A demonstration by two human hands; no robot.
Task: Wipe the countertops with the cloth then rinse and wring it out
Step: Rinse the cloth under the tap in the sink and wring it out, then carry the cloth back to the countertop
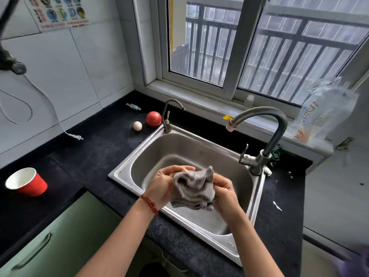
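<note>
Both hands hold the grey cloth point(194, 186) bunched above the steel sink point(199, 148), in front of the dark faucet point(277, 124). The left hand point(165, 184) has its grip grasping the cloth's left side, fingers curled over the top; the right hand point(225, 190) pinches its right side. No water runs from the spout, so this looks like the wringing step, or the pause just ahead of rinsing. The next move likely calls for twisting the two ends in opposite directions over the basin, keeping drips off the black desk point(95, 148).

both hands point(163, 184) curled, gripping
</note>
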